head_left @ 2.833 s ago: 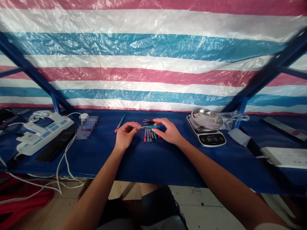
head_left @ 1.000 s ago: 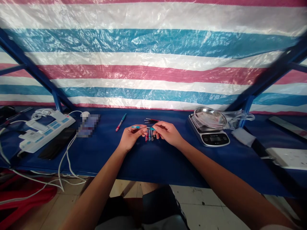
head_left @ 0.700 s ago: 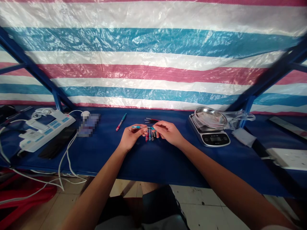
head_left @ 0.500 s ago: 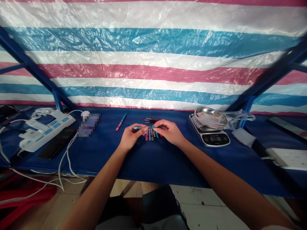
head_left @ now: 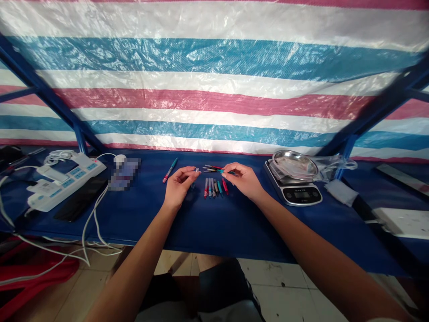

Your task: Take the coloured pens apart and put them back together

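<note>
My left hand is closed in a pinch on a pen part with a clear end; most of it is hidden by the fingers. To the right, my right hand pinches a teal pen barrel between thumb and fingers. Between the hands several pen parts lie side by side, with clear, grey, teal and red pieces among them. Just behind that row are thin dark pen refills, close to the right fingertips. A teal and pink pen rests beyond my left hand.
The blue table carries a white power strip, a black phone and loose white cables on the left. On the right stands a digital scale with a metal dish and plastic bags. A striped sheet hangs behind.
My hands have moved apart; the pen held between them is now in two pieces, one in each hand. The row of pen parts below is more fully visible.
</note>
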`<act>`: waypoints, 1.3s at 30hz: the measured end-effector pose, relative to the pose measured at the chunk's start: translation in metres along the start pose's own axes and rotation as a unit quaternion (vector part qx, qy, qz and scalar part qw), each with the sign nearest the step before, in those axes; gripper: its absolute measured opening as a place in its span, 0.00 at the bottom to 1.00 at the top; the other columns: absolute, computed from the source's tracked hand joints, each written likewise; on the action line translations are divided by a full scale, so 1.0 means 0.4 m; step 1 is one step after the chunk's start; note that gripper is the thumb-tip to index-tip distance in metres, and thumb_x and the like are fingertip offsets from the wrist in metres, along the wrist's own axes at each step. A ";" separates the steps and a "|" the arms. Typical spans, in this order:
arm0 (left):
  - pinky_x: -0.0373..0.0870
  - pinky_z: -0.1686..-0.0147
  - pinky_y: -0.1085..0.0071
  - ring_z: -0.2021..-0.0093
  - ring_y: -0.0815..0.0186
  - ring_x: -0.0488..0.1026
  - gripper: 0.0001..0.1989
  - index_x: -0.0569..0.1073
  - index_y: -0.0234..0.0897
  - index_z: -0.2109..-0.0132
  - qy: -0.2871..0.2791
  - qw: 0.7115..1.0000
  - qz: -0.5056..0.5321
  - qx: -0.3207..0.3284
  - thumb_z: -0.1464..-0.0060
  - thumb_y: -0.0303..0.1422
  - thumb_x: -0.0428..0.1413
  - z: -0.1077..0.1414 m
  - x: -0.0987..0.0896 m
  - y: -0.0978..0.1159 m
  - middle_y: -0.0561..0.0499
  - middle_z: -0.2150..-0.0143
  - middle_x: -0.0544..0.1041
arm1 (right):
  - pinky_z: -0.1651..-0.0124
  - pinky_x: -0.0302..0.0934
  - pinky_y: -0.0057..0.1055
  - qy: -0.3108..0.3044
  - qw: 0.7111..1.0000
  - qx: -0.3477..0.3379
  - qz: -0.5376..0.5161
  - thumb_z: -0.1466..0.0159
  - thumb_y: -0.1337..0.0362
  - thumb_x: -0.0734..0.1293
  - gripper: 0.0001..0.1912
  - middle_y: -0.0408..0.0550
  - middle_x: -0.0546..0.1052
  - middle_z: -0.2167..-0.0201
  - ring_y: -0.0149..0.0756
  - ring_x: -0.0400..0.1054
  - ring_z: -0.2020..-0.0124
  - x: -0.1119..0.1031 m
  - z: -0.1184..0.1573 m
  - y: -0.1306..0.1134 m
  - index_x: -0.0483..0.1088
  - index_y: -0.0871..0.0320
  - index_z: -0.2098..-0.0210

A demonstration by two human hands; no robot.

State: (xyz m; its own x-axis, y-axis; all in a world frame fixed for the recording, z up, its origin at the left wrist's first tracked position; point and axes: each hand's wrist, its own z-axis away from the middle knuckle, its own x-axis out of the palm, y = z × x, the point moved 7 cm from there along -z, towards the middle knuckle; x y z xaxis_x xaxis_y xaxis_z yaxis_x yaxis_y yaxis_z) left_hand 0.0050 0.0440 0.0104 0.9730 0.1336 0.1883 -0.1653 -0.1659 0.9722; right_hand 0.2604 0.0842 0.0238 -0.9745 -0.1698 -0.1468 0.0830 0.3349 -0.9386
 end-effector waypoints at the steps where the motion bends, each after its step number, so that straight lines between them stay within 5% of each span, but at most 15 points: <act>1: 0.76 0.42 0.60 0.47 0.56 0.83 0.26 0.82 0.38 0.45 -0.006 1.000 -0.013 -0.003 0.47 0.44 0.74 -0.001 -0.002 -0.002 0.44 0.54 0.87 | 0.45 0.71 0.41 0.002 1.000 0.003 0.000 0.38 0.54 0.79 0.12 0.50 0.83 0.55 0.44 0.78 0.53 0.000 -0.001 0.004 0.79 0.55 0.63; 5: 0.78 0.49 0.63 0.53 0.59 0.83 0.33 0.77 0.38 0.34 -0.036 0.995 -0.097 0.004 0.41 0.49 0.69 -0.003 0.000 -0.015 0.43 0.53 0.87 | 0.44 0.71 0.42 0.012 1.000 0.013 0.009 0.38 0.53 0.79 0.13 0.49 0.83 0.57 0.45 0.79 0.53 0.000 -0.002 0.024 0.79 0.54 0.63; 17: 0.80 0.61 0.64 0.63 0.61 0.81 0.22 0.82 0.40 0.41 -0.069 0.953 -0.289 0.050 0.36 0.47 0.64 0.015 0.029 -0.015 0.45 0.51 0.85 | 0.47 0.72 0.42 0.012 0.998 0.032 0.053 0.37 0.53 0.77 0.12 0.49 0.85 0.57 0.44 0.79 0.55 -0.003 -0.001 0.030 0.79 0.53 0.62; 27: 0.81 0.63 0.64 0.62 0.62 0.81 0.22 0.80 0.40 0.40 -0.064 0.957 -0.274 0.069 0.35 0.45 0.63 0.015 0.035 -0.009 0.42 0.43 0.82 | 0.54 0.72 0.40 0.014 0.994 0.008 0.110 0.33 0.52 0.74 0.11 0.50 0.84 0.56 0.45 0.79 0.58 0.005 -0.004 0.025 0.79 0.53 0.61; 34: 0.81 0.56 0.62 0.51 0.57 0.79 0.21 0.78 0.42 0.37 -0.071 0.934 -0.321 0.138 0.32 0.43 0.59 0.025 0.048 0.024 0.41 0.40 0.78 | 0.51 0.72 0.40 0.013 0.985 -0.056 0.165 0.31 0.56 0.72 0.07 0.49 0.84 0.56 0.45 0.79 0.55 0.012 -0.022 0.020 0.80 0.52 0.59; 39: 0.79 0.46 0.58 0.41 0.53 0.76 0.23 0.75 0.40 0.32 -0.072 0.919 -0.366 0.130 0.28 0.42 0.53 0.002 0.044 -0.002 0.39 0.37 0.73 | 0.49 0.71 0.40 -0.020 0.978 -0.097 0.185 0.30 0.61 0.71 0.04 0.48 0.84 0.56 0.43 0.79 0.56 0.031 -0.045 0.011 0.80 0.52 0.59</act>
State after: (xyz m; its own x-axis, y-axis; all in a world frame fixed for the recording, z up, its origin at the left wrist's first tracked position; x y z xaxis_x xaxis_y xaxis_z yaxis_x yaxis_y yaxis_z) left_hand 0.0224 0.0458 0.0128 0.8227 0.1747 -0.5410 0.5674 -0.3127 0.7618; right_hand 0.2450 0.1004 0.0235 -0.8757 -0.0383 -0.4813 0.3841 0.5487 -0.7426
